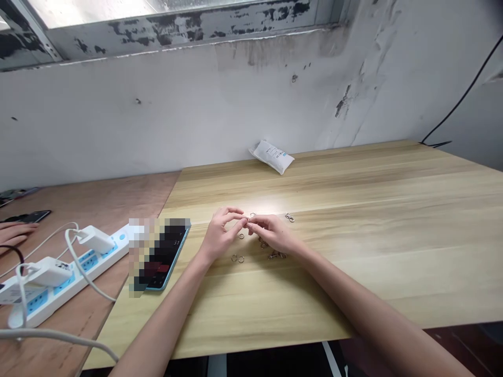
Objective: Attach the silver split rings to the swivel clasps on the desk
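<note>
Working over the wooden table (393, 235), pinching finger to finger with left hand (220, 234) and right hand (275, 233), having metal clasps (290, 217) and loose rings (241, 259) lying nearby, holding between both a tiny piece (248, 221), too covered to identify; ideally pressing lightly and steadily from opposite sides.

Rings (241, 262) are shiny metal, the surface (377, 225) looks like smooth wood grain with a soft sheen, power strip (55, 299)'s smooth plastic, and the wall (220, 110)'s painted, kinda rough where it's chipped.
</note>
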`<state>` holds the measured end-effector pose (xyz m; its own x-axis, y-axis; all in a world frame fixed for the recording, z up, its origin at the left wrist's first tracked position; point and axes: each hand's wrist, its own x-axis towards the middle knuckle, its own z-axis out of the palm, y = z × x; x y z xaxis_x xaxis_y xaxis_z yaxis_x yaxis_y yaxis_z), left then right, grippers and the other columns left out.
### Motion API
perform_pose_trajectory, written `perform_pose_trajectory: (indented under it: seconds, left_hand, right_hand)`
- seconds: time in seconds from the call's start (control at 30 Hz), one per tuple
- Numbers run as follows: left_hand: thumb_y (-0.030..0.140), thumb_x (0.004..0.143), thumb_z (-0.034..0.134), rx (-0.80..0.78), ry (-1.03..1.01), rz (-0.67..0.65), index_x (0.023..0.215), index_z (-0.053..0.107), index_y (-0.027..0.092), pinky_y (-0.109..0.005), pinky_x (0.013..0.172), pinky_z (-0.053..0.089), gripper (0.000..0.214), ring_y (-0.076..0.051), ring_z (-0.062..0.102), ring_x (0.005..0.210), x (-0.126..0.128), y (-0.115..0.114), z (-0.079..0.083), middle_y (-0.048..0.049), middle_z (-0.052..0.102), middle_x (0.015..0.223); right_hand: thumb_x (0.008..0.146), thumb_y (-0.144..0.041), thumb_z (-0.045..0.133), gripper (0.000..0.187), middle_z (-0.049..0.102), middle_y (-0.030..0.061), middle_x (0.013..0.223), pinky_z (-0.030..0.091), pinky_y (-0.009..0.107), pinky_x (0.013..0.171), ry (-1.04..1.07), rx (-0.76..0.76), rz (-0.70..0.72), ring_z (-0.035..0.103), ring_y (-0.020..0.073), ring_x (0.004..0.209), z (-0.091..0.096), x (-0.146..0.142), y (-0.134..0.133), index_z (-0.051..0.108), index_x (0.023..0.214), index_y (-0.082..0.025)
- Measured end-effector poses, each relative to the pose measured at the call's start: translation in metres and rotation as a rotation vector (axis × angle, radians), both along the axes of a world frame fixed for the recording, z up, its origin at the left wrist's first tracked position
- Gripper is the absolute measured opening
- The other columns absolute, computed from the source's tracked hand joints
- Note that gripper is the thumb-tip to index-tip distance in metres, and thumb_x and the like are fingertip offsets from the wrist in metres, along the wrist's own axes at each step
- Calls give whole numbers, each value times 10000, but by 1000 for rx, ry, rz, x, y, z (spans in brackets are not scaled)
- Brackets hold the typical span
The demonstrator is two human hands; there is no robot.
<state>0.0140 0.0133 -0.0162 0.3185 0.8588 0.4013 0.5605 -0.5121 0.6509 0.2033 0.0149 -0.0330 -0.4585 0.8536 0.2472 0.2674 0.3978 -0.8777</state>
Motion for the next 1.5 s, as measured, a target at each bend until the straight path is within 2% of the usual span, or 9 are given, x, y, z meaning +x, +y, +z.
perform_pose_trajectory:
  seconds: [0.13, 0.23, 0.37, 0.7, 0.93, 1.2, 1.3, 1.5]
  left_hand:
    - [319, 878, 626, 83, 31, 44, 885, 698, 233, -381, 969, 427, 112, -211, 587, 1049, -1, 2, -5, -35, 650, 1037]
    - [297, 911, 581, 186, 143, 56, 900, 704, 240, -391, 940, 414, 136, -212, 585, 1018, -1, 1, -8, -38, 666, 1030]
    - [263, 919, 565, 236, 202, 35, 937, 714, 241, -378, 894, 406, 152, -205, 589, 984, 1, 0, -8, -39, 676, 1023]
    - [201, 859, 612, 170, 187, 56, 840, 715, 243, -389, 929, 377, 113, -206, 587, 1000, 0, 0, -4, -21, 674, 1022]
    - [216, 864, 606, 169, 202, 24, 844, 705, 243, -395, 960, 369, 105, -204, 588, 1014, -2, 2, -4, -19, 667, 1026]
    - [198, 836, 625, 158, 223, 38, 810, 671, 223, -410, 975, 367, 58, -215, 581, 1036, -2, 3, -6, -27, 655, 1038]
    - [198, 838, 621, 158, 169, 40, 813, 656, 217, -413, 985, 376, 46, -217, 576, 1054, -2, 3, -5, -35, 646, 1045]
    - [199, 840, 610, 112, 68, 14, 812, 650, 213, -403, 976, 401, 50, -219, 568, 1074, -4, 1, 0, -45, 632, 1072]
  right_hand:
    - [961, -346, 451, 306, 615, 9, 682, 335, 227, 542, -90, 132, -28, 457, 106, 551, -3, -3, -1, 656, 821, -168]
    - [959, -343, 458, 308, 591, 1, 636, 318, 228, 540, -136, 207, -72, 455, 107, 540, -7, -3, 0, 636, 775, -172]
    - [956, -315, 463, 292, 587, -5, 606, 292, 223, 523, -195, 265, -149, 430, 100, 507, -9, -4, -1, 627, 758, -177]
    - [948, -212, 489, 208, 694, 28, 768, 295, 222, 569, -402, 494, -181, 575, 122, 645, -16, -5, 1, 660, 832, -185]
    - [948, -211, 497, 226, 700, 22, 774, 265, 239, 546, -479, 555, -206, 583, 122, 650, -17, -4, 1, 689, 832, -182]
    - [958, -246, 471, 253, 691, 39, 812, 203, 256, 515, -596, 612, -205, 550, 113, 612, -11, -3, -3, 714, 1005, -194]
    - [941, -362, 517, 271, 666, 31, 786, 227, 244, 519, -495, 557, -202, 500, 103, 572, -5, -4, -6, 703, 1050, -198]
    - [954, -351, 494, 299, 608, -10, 654, 316, 209, 517, -101, 189, -43, 439, 86, 531, -4, -3, 0, 698, 838, -165]
